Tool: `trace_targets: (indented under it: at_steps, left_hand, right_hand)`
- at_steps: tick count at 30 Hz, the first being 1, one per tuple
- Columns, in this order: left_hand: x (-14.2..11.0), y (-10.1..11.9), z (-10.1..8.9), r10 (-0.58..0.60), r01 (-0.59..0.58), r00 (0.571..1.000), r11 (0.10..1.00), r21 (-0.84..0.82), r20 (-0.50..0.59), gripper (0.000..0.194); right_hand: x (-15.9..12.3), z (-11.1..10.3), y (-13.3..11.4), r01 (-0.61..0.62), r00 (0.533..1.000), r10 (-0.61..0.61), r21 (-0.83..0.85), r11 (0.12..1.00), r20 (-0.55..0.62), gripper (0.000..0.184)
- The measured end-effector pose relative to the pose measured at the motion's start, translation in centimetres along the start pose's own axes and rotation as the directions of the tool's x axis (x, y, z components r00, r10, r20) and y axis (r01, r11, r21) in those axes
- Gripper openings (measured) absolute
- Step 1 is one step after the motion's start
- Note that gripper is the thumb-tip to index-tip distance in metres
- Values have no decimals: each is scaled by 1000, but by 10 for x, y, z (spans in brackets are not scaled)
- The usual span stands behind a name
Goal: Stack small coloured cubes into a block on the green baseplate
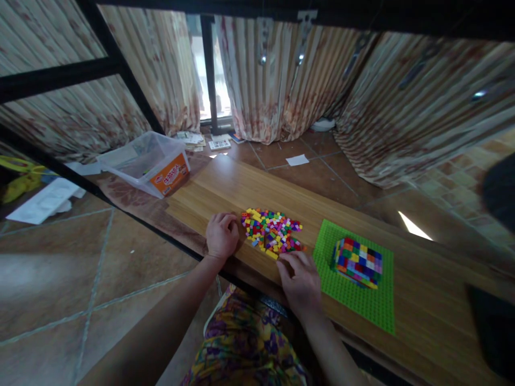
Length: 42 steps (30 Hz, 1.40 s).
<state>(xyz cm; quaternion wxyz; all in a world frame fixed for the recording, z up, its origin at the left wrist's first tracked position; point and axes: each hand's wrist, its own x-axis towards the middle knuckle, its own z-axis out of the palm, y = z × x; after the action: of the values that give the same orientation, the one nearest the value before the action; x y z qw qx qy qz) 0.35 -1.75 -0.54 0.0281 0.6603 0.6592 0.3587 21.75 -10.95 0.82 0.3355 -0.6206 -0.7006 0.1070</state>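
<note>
A heap of small multicoloured toy building bricks (277, 228) lies on the wooden tabletop. At the heap's left side rests my left hand (221, 237), its fingers curled in; whatever may be inside them is hidden. My right hand (301, 281) is at the near edge of the heap. Its thumb and forefinger come together at the right end of a long yellow brick (271, 254). To the right of this hand lies a green studded baseplate (354, 308). On it stands a block-shaped build of mixed-colour bricks (358, 262), several layers high.
A clear plastic bin (140, 161) with an orange label stands at the table's far left end. A dark object (488, 327) sits at the right edge. Black metal bars (132, 99) cross the left side. Papers (298, 160) lie on the tiled floor beyond, before striped curtains (261, 80).
</note>
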Motion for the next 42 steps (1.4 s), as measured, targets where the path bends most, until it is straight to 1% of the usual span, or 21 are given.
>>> trace_targets:
  at_steps: [6, 12, 15, 18, 21, 24, 28, 30, 32, 34, 36, 37, 38, 39, 40, 42]
  left_hand:
    - [0, 1, -1, -4, 4, 1000, 1000, 3, 1, 19]
    - [0, 0, 0, 17, -17, 999, 1000, 16, -32, 19]
    - [0, -2, 2, 29, -28, 999, 999, 24, -43, 18]
    - [0, -2, 2, 42, -41, 998, 999, 25, -50, 17]
    - [0, -2, 2, 48, -47, 997, 999, 24, -55, 18]
    - [1, -2, 1, 47, -45, 998, 998, 37, -51, 18]
    - [1, -2, 1, 41, -39, 998, 998, 40, -45, 19]
    - [1, -3, 0, 41, -39, 998, 998, 44, -44, 19]
    - [2, -3, 1, 42, -40, 998, 998, 54, -40, 19]
    - [3, -5, 1, 46, -44, 998, 997, 56, -39, 19]
    - [4, -5, 1, 53, -51, 998, 997, 59, -40, 20]
    - [4, -5, 1, 56, -54, 998, 997, 63, -40, 20]
    - [4, -5, 1, 58, -55, 997, 996, 67, -40, 20]
    - [4, -5, 0, 58, -55, 998, 996, 72, -39, 20]
    - [4, -5, 0, 59, -56, 998, 996, 75, -36, 20]
    - [5, -5, 0, 60, -57, 998, 995, 81, -35, 21]
  right_hand:
    - [0, 12, -7, 21, 1000, -22, -63, 998, -8, 15]
    - [0, 4, -3, 20, 997, -26, -91, 996, -68, 14]
    - [8, 0, -2, 71, 994, -77, -88, 994, -72, 17]
    - [21, -3, -2, 113, 994, -113, -123, 986, 10, 20]
    - [33, -6, -4, 125, 987, -107, -157, 980, 119, 18]
    - [40, -8, -7, 141, 974, -103, -182, 973, 201, 16]
    - [49, -7, -9, 161, 955, -102, -197, 967, 277, 11]
    - [53, -7, -9, 170, 952, -113, -186, 968, 284, 10]
    - [54, -10, -11, 166, 960, -126, -144, 976, 252, 11]
    - [52, -15, -14, 130, 978, -118, -61, 990, 169, 12]
    - [45, -21, -17, 45, 996, -52, 79, 996, 78, 13]
    - [39, -24, -18, -17, 999, 10, 170, 985, 46, 14]
    - [34, -26, -19, -89, 996, 84, 269, 959, 29, 15]
    - [27, -28, -18, -162, 986, 164, 371, 915, 26, 16]
    - [21, -30, -17, -229, 970, 243, 469, 853, 32, 16]
    - [10, -35, -12, -327, 924, 377, 633, 702, 60, 19]
